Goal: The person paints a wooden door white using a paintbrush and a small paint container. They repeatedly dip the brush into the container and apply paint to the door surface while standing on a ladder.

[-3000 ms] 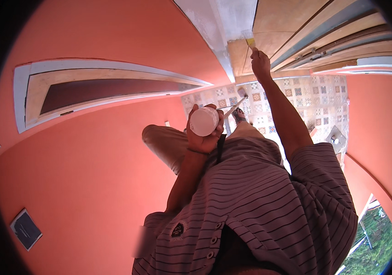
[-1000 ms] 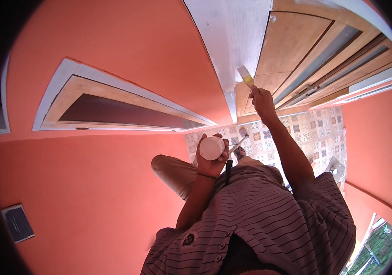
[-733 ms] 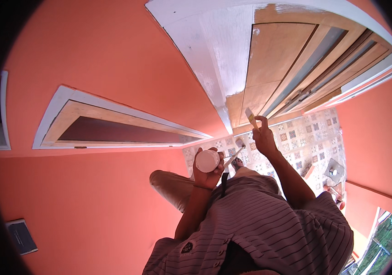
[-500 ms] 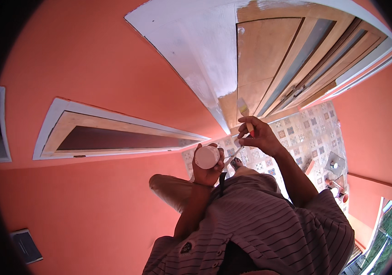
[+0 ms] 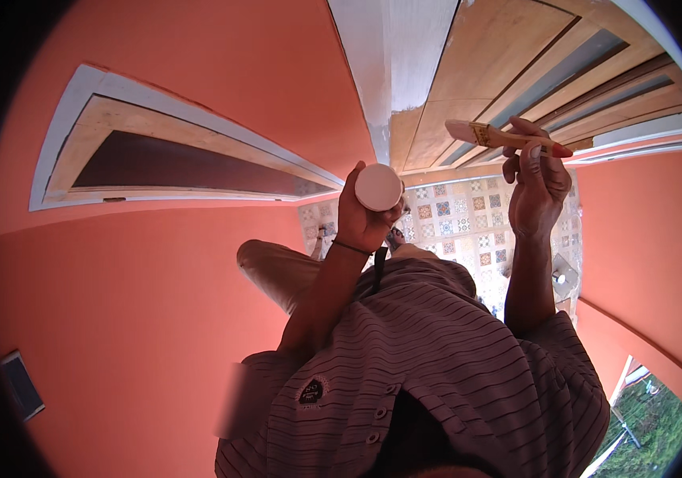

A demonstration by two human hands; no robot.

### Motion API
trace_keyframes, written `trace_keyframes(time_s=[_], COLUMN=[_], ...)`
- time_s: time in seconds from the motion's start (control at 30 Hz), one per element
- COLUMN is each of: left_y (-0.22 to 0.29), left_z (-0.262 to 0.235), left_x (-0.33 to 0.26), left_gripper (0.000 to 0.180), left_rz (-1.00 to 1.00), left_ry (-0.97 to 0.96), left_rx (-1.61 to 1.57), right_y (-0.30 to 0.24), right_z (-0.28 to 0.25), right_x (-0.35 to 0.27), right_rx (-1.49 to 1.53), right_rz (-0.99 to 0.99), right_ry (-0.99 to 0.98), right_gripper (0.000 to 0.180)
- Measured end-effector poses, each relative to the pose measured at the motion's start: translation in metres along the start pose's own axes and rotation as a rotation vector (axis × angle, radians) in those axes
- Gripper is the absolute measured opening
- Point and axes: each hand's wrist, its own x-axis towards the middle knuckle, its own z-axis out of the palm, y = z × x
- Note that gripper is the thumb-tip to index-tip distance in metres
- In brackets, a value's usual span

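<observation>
Salmon-orange walls (image 5: 157,319) close in around me, with a patterned tile floor (image 5: 468,223) far below and a wooden door (image 5: 508,72) ahead, its left strip and frame painted white. To my left sits a white-framed window opening (image 5: 157,159) in the wall.

The paintbrush (image 5: 508,137) lies across the fingers of my right hand (image 5: 534,187), level with the lower part of the door, bristles pointing left toward the white paint and the reddish handle end sticking out to the right. The small round pot (image 5: 378,186) sits atop my left hand (image 5: 361,219), its pale round face turned toward me, a little lower than the brush and well apart from it.

Half a second ago the brush tip was down beside the pot and the two hands were close together; now my right hand has risen and swung out to the right, and the brush lies nearly flat.

My right hand is curled loosely around the brush handle, fingers wrapped over it. My left hand is closed around the pot from below.
</observation>
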Motion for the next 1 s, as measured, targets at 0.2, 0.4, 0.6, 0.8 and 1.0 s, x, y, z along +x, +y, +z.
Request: trace_keyframes(time_s=[0.2, 0.4, 0.6, 0.8, 1.0], left_y=[-0.008, -0.014, -0.020, -0.019, -0.019], left_z=[0.026, 0.044, 0.052, 0.050, 0.052], left_x=[0.008, 0.013, 0.014, 0.016, 0.017], left_gripper=[0.048, 0.046, 0.049, 0.050, 0.051], left_rz=[0.082, 0.104, 0.131, 0.123, 0.137], left_ry=[0.108, 0.089, 0.181, 0.207, 0.219], left_rx=[0.112, 0.174, 0.234, 0.272, 0.296], right_y=[-0.047, -0.044, -0.024, -0.018, -0.010], right_z=[0.016, 0.040, 0.050, 0.053, 0.053], right_x=[-0.009, -0.020, -0.020, -0.018, -0.015], right_rx=[-0.050, -0.196, -0.380, -0.536, -0.557], right_rz=[-0.101, -0.197, -0.201, -0.243, -0.259], right_ry=[0.001, -0.151, -0.255, -0.297, -0.327], right_gripper=[0.020, 0.013, 0.012, 0.013, 0.013])
